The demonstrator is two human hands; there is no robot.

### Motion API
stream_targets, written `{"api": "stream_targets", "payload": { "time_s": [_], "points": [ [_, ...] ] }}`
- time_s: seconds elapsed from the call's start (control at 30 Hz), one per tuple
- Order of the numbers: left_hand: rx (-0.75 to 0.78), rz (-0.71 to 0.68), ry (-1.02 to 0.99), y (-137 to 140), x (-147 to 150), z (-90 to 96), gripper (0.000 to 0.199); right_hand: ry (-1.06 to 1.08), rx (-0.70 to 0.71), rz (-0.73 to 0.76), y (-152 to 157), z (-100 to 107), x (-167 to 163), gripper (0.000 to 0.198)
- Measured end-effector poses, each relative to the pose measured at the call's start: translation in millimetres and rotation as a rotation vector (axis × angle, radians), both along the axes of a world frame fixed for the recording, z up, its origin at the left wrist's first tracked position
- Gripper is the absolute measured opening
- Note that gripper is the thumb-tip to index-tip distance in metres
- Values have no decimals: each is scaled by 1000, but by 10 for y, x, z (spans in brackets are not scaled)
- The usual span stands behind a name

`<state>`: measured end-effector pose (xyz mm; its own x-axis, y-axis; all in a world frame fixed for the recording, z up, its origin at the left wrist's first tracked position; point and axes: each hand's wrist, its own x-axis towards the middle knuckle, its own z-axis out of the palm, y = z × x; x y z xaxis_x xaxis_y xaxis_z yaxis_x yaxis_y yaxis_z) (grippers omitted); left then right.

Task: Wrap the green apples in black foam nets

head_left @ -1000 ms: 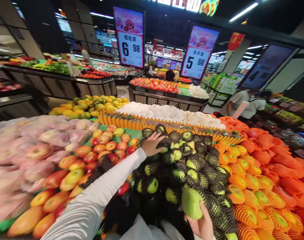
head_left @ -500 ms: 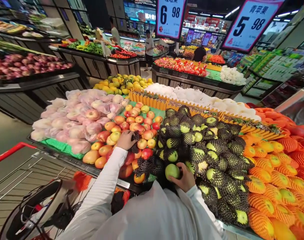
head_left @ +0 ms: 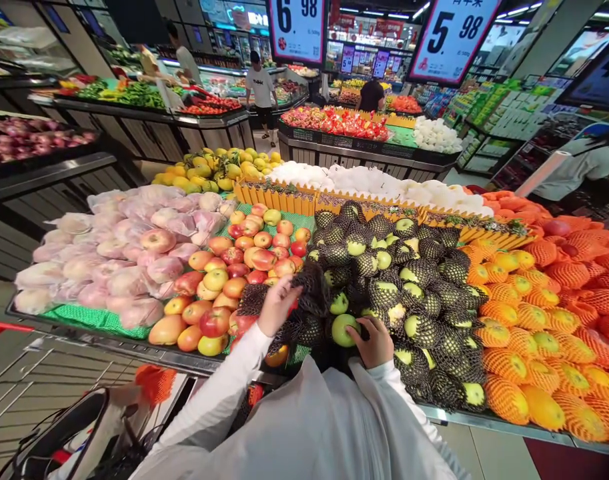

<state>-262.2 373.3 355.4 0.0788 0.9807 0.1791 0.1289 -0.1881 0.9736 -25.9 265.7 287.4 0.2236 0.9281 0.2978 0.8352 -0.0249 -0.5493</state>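
My right hand (head_left: 375,341) grips a bare green apple (head_left: 344,331) at the near edge of the display, thumb and fingers on its right side. Closed at the fingertips, my left hand (head_left: 280,305) pinches a dark foam fruit net (head_left: 311,283), a little above and left of that apple. Part of this net blends with other black netting. Red-yellow apples (head_left: 237,270) lie loose left of and beyond my left hand. To the right of my right hand, green apples in black foam nets (head_left: 424,293) are heaped.
Bagged pale pink fruit (head_left: 129,257) fills the left side. Orange-netted fruit (head_left: 539,333) lies at the right, white-netted fruit (head_left: 364,180) behind a yellow divider (head_left: 279,195). A shopping cart (head_left: 14,373) holding a bag stands at lower left. People (head_left: 261,87) stand farther back.
My left hand has moved right, from over the red apples toward the green ones, with the dark net. My right hand stays on the green apple. The view has shifted.
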Motion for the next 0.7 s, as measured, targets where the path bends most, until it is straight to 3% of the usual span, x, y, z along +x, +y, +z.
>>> {"api": "stream_targets", "payload": {
  "time_s": [0.1,0.2,0.37,0.53,0.63,0.7],
  "points": [
    [-147,-227,-143,-174,312,-155,26,86,35,16,-95,-74,47,31],
    [-214,-382,-143,-289,483,-252,26,165,39,8,-172,-120,141,32],
    [-137,-464,19,-406,596,-331,22,311,4,103,-259,-34,257,31],
    [13,-388,133,-565,662,-369,25,453,53,95,-341,-3,178,32],
    [3,-511,84,-636,676,-357,21,500,45,59,-343,-27,114,29],
    [-99,-598,-56,-655,674,-339,25,566,49,44,-336,-9,102,29]
  ]
}}
